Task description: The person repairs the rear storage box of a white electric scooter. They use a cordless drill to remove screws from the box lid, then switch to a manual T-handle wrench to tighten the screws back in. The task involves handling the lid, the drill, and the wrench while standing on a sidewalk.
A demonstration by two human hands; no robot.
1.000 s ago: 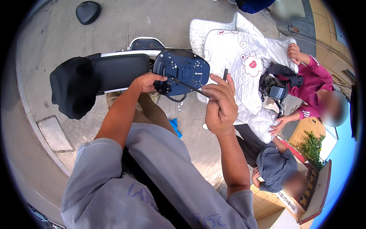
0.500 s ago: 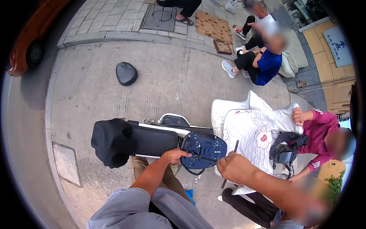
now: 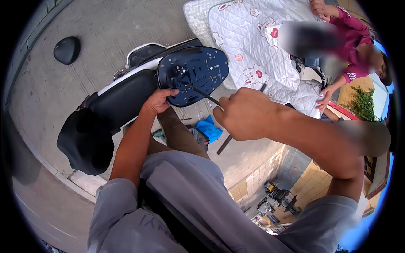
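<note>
My right hand [image 3: 247,114] is wrapped round the crossbar of a dark T-handle wrench [image 3: 205,95]. The wrench's slanting shaft reaches down to a dark, rounded plate [image 3: 206,63] with slots. Small pale and metal bits lie scattered over that plate. At its near edge my left hand [image 3: 159,100] grips the rim, thumb on top; the other fingers are partly hidden. The plate sits at the end of a scooter's long black seat [image 3: 126,95]. Exactly what the wrench tip engages is too small to tell.
A black cover [image 3: 86,141] drapes the scooter's other end. A rounded black case [image 3: 67,50] rests on the pavement. Below the plate lies a bright blue bag [image 3: 209,128]. To the right, a person in magenta [image 3: 354,42] touches a white quilted blanket [image 3: 253,46].
My view has turned and come closer to the plate, and the seated people have left it. Both hands keep their holds; the wrench's crossbar appears more slanted.
</note>
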